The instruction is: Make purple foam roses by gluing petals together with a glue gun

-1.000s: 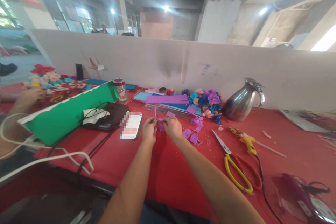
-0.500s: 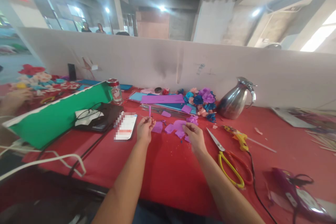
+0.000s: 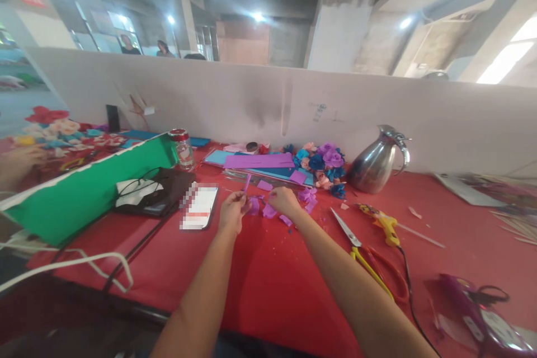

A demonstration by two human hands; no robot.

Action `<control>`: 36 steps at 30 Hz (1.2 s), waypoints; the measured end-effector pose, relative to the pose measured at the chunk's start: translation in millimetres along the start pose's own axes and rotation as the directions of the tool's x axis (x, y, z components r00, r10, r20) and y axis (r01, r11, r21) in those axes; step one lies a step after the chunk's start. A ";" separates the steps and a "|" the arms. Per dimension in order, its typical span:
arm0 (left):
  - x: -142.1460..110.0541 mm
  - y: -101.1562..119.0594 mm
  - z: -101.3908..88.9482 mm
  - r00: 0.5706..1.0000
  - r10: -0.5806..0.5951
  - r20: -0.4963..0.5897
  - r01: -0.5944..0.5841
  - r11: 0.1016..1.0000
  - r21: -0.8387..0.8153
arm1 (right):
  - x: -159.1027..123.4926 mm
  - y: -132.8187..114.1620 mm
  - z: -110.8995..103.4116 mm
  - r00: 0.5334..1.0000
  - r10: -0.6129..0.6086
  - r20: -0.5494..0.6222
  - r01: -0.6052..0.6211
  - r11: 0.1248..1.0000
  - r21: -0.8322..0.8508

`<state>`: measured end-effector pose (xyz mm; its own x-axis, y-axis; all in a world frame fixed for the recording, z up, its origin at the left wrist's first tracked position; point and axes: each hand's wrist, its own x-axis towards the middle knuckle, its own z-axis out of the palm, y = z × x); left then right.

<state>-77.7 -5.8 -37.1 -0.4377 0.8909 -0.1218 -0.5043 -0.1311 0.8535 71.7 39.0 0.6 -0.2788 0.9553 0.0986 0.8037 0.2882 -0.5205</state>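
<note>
A thin rolled strip of purple paper (image 3: 248,181) stands up from the pinched fingers of my left hand (image 3: 233,213). Close by on the right is my right hand (image 3: 284,202), its fingers curled closed; anything in them is hidden from view. Beneath and around both hands lie several cut purple paper pieces, including a petal-like piece (image 3: 269,211) below my right fingers and a square piece (image 3: 264,185) behind. A crumpled purple piece (image 3: 308,196) lies to the right of my right hand.
Scissors (image 3: 356,251), a yellow glue gun (image 3: 388,227) and a steel jug (image 3: 375,162) stand or lie to the right. Paper flowers (image 3: 321,161) and purple sheets (image 3: 260,161) are behind. Leftward are a phone (image 3: 201,207), a glass jar (image 3: 184,154) and a green board (image 3: 104,179).
My right hand has moved left, closer to my left hand, from the larger purple petal, which no longer shows. The strip in my left hand now leans right.
</note>
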 end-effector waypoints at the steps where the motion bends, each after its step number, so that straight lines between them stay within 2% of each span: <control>1: 0.6 -0.3 -0.3 1.000 -0.002 -0.005 0.002 1.000 -0.007 | 5.7 -5.6 2.8 1.000 0.010 0.021 -0.009 0.999 -0.047; 8: 6.0 -5.0 -3.6 1.000 0.002 0.030 0.000 0.999 -0.049 | 27.0 -25.5 17.3 0.989 0.065 0.130 -0.020 0.946 -0.323; 16: 7.5 -5.9 -2.8 0.999 -0.010 0.034 0.013 0.996 -0.093 | 26.7 -18.3 13.0 0.987 -0.017 0.160 0.075 0.930 -0.361; 21: 5.0 -4.1 -0.8 1.000 0.003 0.013 -0.002 0.998 -0.068 | 17.9 -14.7 8.3 0.990 -0.042 0.133 0.080 0.954 -0.290; 25: 3.2 -2.1 0.2 0.999 0.048 -0.017 -0.049 0.998 -0.037 | 7.3 1.3 -6.7 0.997 -0.073 0.040 0.079 0.982 -0.172; 27: 1.1 -1.4 2.2 0.996 0.087 0.013 -0.087 0.996 -0.019 | -2.1 15.7 -16.8 0.995 -0.076 -0.065 0.076 0.997 -0.006; 28: -0.5 -1.3 3.9 0.993 0.112 0.039 -0.112 0.994 -0.010 | -8.2 23.5 -21.2 0.989 -0.052 -0.137 0.075 0.984 0.163; 29: -2.7 -1.5 6.3 0.988 0.138 0.070 -0.138 0.990 -0.005 | -15.3 31.1 -24.6 0.980 -0.005 -0.198 0.076 0.933 0.351; 30: -5.3 -2.0 9.3 0.982 0.155 0.105 -0.154 0.988 -0.010 | -23.1 38.0 -27.0 0.974 0.042 -0.225 0.086 0.845 0.528; 32: -11.6 -4.1 17.1 0.974 0.148 0.173 -0.142 0.989 -0.044 | -39.8 48.5 -28.0 0.974 0.115 -0.197 0.085 0.619 0.781; 34: -18.7 -7.7 27.1 0.971 0.079 0.226 -0.065 0.995 -0.071 | -55.1 53.8 -25.1 0.977 0.167 -0.131 0.047 0.432 0.901; 36: -26.1 -12.1 38.8 0.965 0.000 0.263 0.015 0.998 -0.056 | -66.1 55.3 -20.3 0.969 0.231 -0.083 0.008 0.307 0.952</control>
<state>-31.3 -10.6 -24.6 -0.2265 0.9739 0.0162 -0.5515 -0.1419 0.8220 145.2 -6.8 -17.4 -0.0409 0.9981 0.0456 -0.2555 0.0337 -0.9662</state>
